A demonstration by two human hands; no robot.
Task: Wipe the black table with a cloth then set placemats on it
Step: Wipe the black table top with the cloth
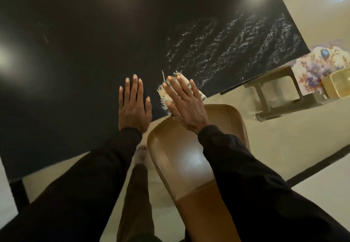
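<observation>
A glossy brown moulded plastic chair (pixel 181 158) is standing closest, its back rising under the right forearm and crowding the near edge of the flat black worktop (pixel 85 52). That edge is running diagonally from lower left to mid right, with cream floor (pixel 284 137) showing beyond it. The pale, frayed cloth (pixel 164 96) is lying bunched on the worktop right at this edge, its fringe sticking out to the left. The right hand (pixel 183 107) is pressing down on it with fingers straight and spread, gripping nothing. The left hand (pixel 134 109) is lying flat on the bare worktop just beside it, fingers extended, holding nothing. Beyond the cloth, whitish wet streaks (pixel 236 48) are glistening toward the right corner, while the remaining surface is stretching wide and dark to the left. Past that corner a brown plastic stool (pixel 274 90) is standing on the floor, and a white floral-printed placemat (pixel 312 67) is lying off the worktop just behind it.
</observation>
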